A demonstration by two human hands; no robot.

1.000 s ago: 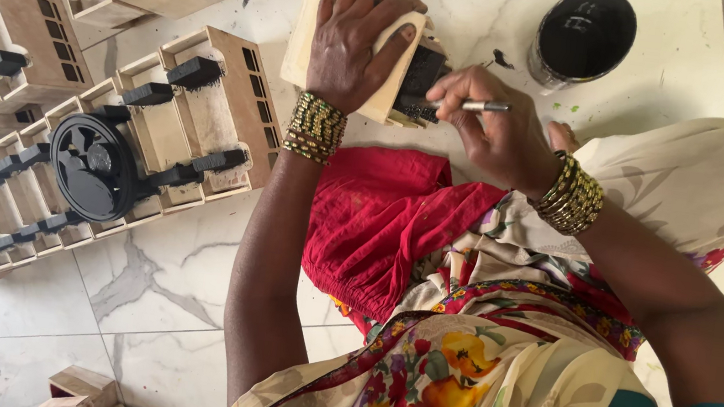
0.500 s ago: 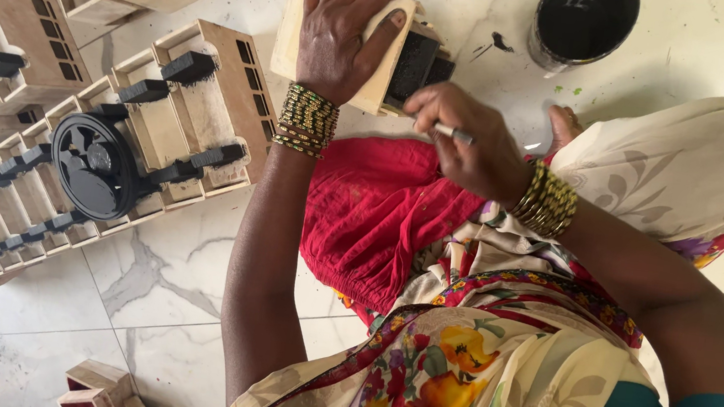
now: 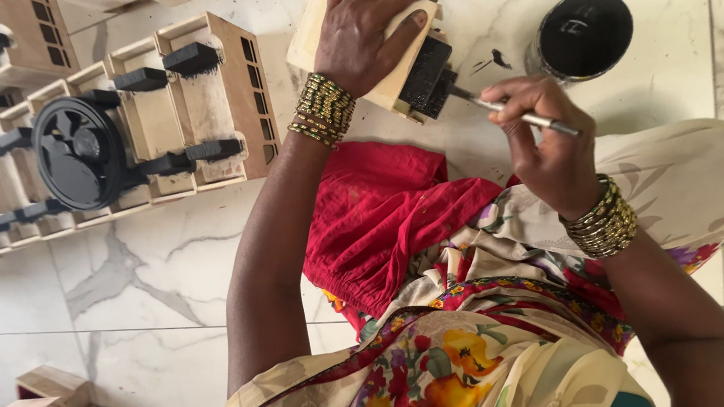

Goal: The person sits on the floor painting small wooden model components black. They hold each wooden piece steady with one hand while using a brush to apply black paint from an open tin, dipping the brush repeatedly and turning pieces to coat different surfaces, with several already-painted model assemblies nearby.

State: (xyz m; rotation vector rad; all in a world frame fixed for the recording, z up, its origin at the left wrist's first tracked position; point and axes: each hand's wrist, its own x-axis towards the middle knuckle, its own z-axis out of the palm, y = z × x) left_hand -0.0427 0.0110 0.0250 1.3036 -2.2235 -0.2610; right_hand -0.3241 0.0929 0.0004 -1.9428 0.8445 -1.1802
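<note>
White marble-veined floor tiles (image 3: 140, 287); thin grout lines; daylight

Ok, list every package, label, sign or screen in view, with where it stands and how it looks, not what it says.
No labels, signs or screens in view.
Round paint tin: on the marble floor at top right, beyond the right hand; open, black inside, the only container.

Bright, even daylight, soft shadows on the marble floor (image 3: 141, 278), sharp focus throughout.
</note>
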